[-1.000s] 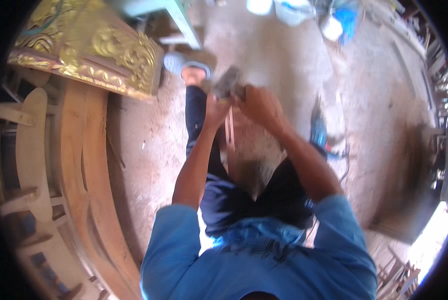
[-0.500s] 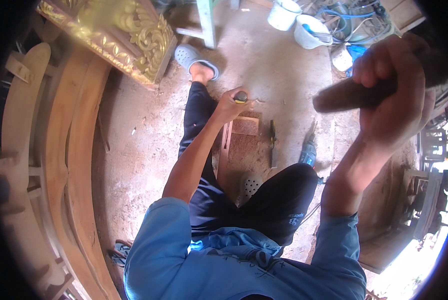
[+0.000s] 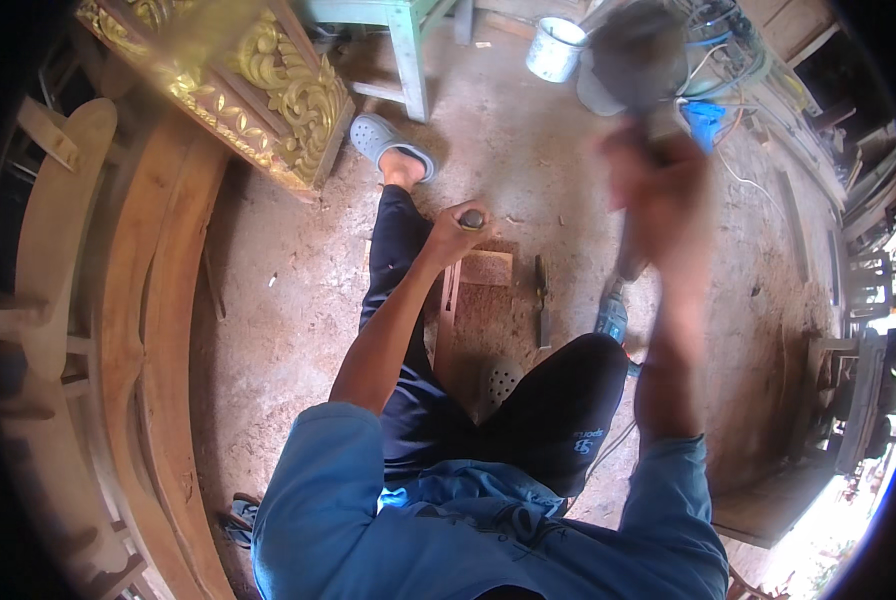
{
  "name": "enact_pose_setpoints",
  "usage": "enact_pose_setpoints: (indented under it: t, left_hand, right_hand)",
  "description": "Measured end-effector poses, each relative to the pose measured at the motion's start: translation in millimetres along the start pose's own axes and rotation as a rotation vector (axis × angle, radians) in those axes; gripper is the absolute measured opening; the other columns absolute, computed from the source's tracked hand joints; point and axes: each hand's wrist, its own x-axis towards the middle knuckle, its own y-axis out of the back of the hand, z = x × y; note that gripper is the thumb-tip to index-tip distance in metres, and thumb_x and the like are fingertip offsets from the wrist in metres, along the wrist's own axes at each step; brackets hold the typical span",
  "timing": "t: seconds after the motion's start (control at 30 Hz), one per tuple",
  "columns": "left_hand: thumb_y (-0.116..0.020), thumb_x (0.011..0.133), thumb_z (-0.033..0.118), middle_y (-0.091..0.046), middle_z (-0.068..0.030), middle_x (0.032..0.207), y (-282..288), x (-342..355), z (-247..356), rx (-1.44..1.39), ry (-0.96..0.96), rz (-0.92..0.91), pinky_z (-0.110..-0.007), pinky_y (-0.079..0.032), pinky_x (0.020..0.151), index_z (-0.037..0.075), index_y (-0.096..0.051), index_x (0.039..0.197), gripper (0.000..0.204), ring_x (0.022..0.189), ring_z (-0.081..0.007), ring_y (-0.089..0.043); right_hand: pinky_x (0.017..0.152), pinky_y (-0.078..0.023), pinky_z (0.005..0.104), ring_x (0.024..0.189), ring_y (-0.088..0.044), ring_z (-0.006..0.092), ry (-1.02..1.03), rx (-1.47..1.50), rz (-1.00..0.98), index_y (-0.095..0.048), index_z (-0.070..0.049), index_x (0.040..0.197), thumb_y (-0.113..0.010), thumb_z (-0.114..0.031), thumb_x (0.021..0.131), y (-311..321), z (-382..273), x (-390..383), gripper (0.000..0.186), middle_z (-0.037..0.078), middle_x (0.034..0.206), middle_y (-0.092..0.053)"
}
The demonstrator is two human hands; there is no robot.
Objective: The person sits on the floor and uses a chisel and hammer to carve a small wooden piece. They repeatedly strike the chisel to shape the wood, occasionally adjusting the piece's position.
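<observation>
My left hand (image 3: 455,235) is closed around an upright chisel; the round butt of its handle (image 3: 471,218) shows, while the blade is hidden beneath the fist. Under that hand lies a reddish wooden piece with a slot (image 3: 449,312), running back between my legs. Blurred by motion, my right hand (image 3: 660,195) grips a dark mallet (image 3: 636,55), its head raised away from me and its handle end jutting below the fist. A second chisel (image 3: 543,305) rests on the floor right of a short wooden block (image 3: 489,267).
A blue power tool (image 3: 613,315) lies by my right knee. Long curved boards (image 3: 138,330) line the left side. Beyond stand a gilded carved panel (image 3: 288,100), a pale green stool (image 3: 408,65) and a white bucket (image 3: 555,50). Timber and furniture parts (image 3: 863,350) crowd the right.
My right hand has swung left with the mallet, and the mallet's head has come into view. The left hand still holds the chisel near the same spot; the whole view has shifted slightly.
</observation>
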Motion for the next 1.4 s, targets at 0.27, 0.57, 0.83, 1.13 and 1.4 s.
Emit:
enact_pose_setpoints:
  t: [0.27,0.57,0.83,1.13,1.4]
  left_hand:
    - [-0.078,0.088,0.010,-0.057,0.0071,0.085,-1,7,0,0.034,0.079,0.012,-0.021,-0.043,0.068,0.009,-0.064,0.090,0.014,0.079,-0.0015,-0.050]
    - [-0.077,0.089,0.008,-0.063,0.0066,0.088,0,9,-9,0.018,0.012,-0.007,-0.021,-0.048,0.075,0.007,-0.067,0.096,0.013,0.082,-0.0016,-0.056]
    - [-0.072,0.089,0.002,-0.064,0.0044,0.093,4,-1,-17,0.146,-0.058,0.013,-0.025,-0.049,0.076,0.002,-0.069,0.100,0.012,0.085,-0.0054,-0.056]
    - [-0.071,0.093,0.038,-0.051,0.0056,0.068,0,7,36,0.169,0.225,-0.040,-0.027,-0.037,0.060,0.007,-0.064,0.077,0.036,0.064,-0.0041,-0.043]
    - [-0.073,0.092,0.025,-0.054,-0.0019,0.073,-25,-73,10,0.141,-0.059,0.214,-0.031,-0.044,0.069,0.000,-0.061,0.078,0.031,0.072,-0.0131,-0.052]
  right_hand:
    - [0.054,-0.050,0.0305,0.060,-0.063,0.0183,0.394,0.166,0.143,-0.066,-0.008,0.093,-0.068,-0.025,0.092,-51,54,-1,0.016,0.008,0.069,-0.063]
    - [0.069,-0.056,0.0432,0.074,-0.070,0.0385,-0.155,-0.046,-0.150,-0.065,0.001,0.106,-0.076,-0.025,0.085,-63,69,-39,0.035,0.020,0.081,-0.071]
    - [0.078,-0.055,0.0498,0.090,-0.070,0.0420,-0.307,-0.481,-0.424,-0.063,-0.001,0.098,-0.072,-0.030,0.085,-110,118,-55,0.033,0.025,0.093,-0.071]
    - [0.072,-0.052,0.0518,0.084,-0.067,0.0463,-0.485,-0.502,-0.303,-0.063,0.000,0.099,-0.071,-0.021,0.081,43,106,-159,0.028,0.025,0.082,-0.068]
    - [0.063,-0.051,0.0445,0.066,-0.068,0.0365,-0.761,-0.417,-0.185,-0.066,0.005,0.103,-0.070,-0.017,0.080,46,121,-233,0.032,0.022,0.075,-0.068]
